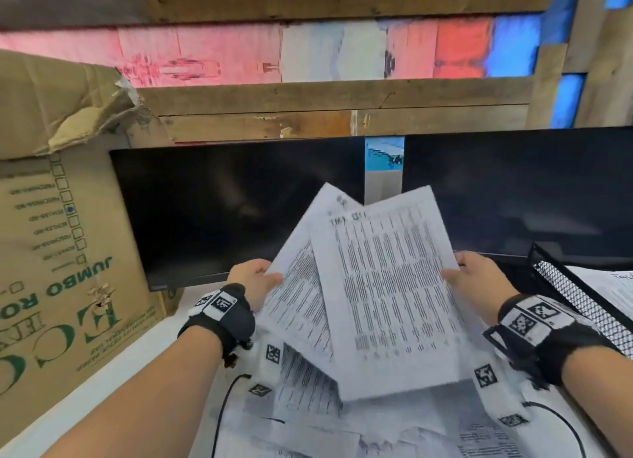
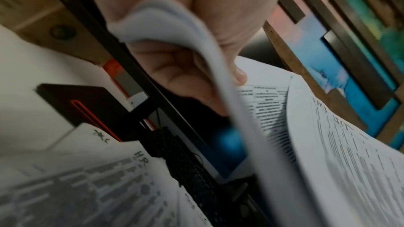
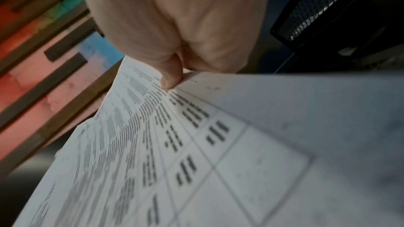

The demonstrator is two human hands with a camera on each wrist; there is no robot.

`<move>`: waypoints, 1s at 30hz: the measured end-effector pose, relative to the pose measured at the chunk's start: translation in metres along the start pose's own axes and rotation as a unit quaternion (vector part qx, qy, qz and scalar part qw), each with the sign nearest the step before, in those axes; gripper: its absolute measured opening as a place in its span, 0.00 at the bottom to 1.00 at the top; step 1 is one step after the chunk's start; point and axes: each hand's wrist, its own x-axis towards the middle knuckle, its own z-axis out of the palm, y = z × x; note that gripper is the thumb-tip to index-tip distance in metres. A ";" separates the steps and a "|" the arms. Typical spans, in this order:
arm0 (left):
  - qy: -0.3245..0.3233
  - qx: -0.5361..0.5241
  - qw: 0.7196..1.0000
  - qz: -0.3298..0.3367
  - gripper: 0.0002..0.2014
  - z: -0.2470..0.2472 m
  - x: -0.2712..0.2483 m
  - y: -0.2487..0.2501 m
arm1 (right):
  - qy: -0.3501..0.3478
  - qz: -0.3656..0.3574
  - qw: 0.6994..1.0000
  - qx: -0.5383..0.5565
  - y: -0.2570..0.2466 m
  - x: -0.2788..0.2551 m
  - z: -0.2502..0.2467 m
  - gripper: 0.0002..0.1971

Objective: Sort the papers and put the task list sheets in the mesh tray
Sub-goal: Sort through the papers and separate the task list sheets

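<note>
Raised in front of the monitors is a printed table sheet, which my right hand pinches at its right edge. In the right wrist view the thumb presses on that table sheet. My left hand grips a second printed sheet that lies partly behind the first. The left wrist view shows this second sheet curling between thumb and fingers. The black mesh tray stands at the right edge of the desk with a sheet inside. More loose papers lie on the desk below my hands.
Two dark monitors stand right behind the raised sheets. A large cardboard box fills the left side of the white desk. Black cables run across the desk near the papers. Wooden slats and a coloured wall are behind.
</note>
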 end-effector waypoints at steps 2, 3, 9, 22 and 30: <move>-0.015 -0.097 0.995 -0.001 0.04 0.006 -0.006 0.007 | 0.044 0.006 0.998 0.048 -0.007 -0.002 0.002 0.09; -0.031 -0.131 0.991 -0.003 0.03 0.011 -0.009 0.010 | 0.054 0.014 0.996 0.066 -0.008 -0.002 0.003 0.09; -0.074 -0.177 0.981 0.002 0.09 0.039 -0.022 0.029 | 0.054 0.038 0.986 0.150 -0.006 0.000 0.007 0.10; -0.290 0.414 0.861 -0.057 0.32 0.053 -0.027 -0.043 | 0.059 0.050 0.992 -0.096 0.036 -0.007 0.004 0.13; -0.278 0.337 0.897 -0.068 0.23 0.097 -0.005 -0.013 | 0.052 0.051 0.993 -0.096 0.056 0.009 0.017 0.09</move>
